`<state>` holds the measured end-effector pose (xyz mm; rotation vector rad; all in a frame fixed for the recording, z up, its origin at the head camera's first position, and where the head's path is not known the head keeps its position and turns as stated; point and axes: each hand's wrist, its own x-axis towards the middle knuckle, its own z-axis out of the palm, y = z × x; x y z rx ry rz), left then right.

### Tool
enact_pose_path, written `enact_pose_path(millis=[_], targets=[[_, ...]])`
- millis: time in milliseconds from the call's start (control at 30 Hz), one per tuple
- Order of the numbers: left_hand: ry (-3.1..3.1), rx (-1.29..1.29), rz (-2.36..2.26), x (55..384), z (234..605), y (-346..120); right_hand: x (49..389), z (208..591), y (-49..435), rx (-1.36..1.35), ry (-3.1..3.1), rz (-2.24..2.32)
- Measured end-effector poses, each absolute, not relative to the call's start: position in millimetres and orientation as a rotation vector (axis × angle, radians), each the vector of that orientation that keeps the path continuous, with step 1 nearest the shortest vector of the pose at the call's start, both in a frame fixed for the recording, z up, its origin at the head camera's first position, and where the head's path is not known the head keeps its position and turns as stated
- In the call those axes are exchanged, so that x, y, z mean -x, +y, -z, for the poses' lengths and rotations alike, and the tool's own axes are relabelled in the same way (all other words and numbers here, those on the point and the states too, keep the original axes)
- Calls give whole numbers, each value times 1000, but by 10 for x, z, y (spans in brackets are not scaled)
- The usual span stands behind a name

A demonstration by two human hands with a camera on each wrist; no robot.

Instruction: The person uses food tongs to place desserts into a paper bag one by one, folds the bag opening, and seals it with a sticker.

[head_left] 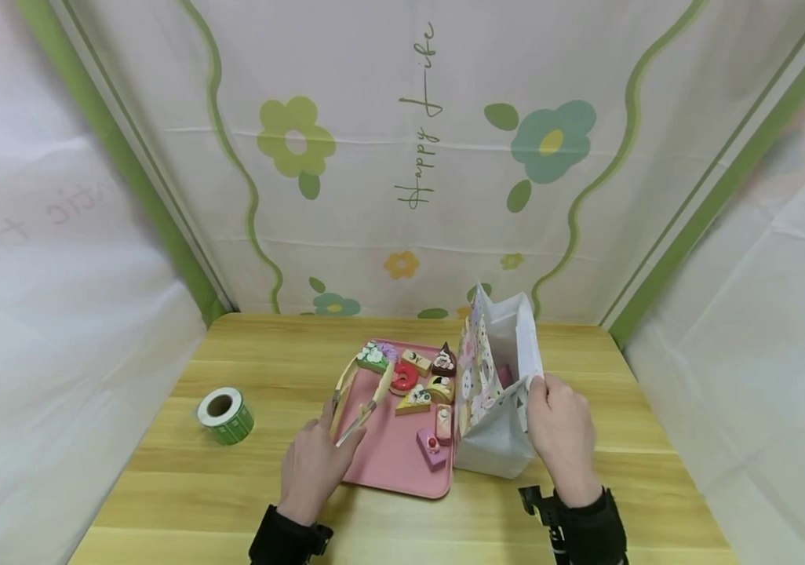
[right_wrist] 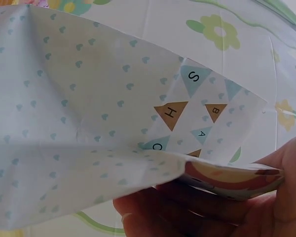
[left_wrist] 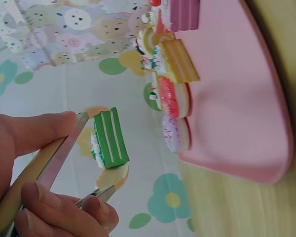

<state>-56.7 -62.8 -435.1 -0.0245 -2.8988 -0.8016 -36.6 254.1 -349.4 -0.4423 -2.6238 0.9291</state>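
Observation:
My left hand (head_left: 318, 463) holds tongs (head_left: 384, 383) with pale tips over the pink tray (head_left: 395, 467). In the left wrist view, a green toy cake slice (left_wrist: 111, 138) with white topping sits between the tong tips, above the tray's level. My right hand (head_left: 563, 431) grips the top edge of a white paper bag (head_left: 490, 455) printed with cartoon animals, standing right of the tray with its mouth open. Something pink shows inside it. On the tray lie a red donut (head_left: 404, 378), a yellow cake slice (head_left: 413, 402), a purple cake (head_left: 431, 451) and several other toy sweets.
A roll of green labels (head_left: 226, 416) stands on the wooden table (head_left: 162, 486) left of the tray. Printed fabric walls (head_left: 374, 196) enclose the table at the back and both sides.

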Motion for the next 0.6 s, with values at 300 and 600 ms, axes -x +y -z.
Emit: enact_pose_path(millis=[300, 600], targets=[[-2878, 23, 797, 561, 4264, -598, 370, 3499, 2533, 444, -2602, -934], [-2854, 22, 791, 543, 4222, -590, 368, 3529, 2534, 439, -2586, -927]])
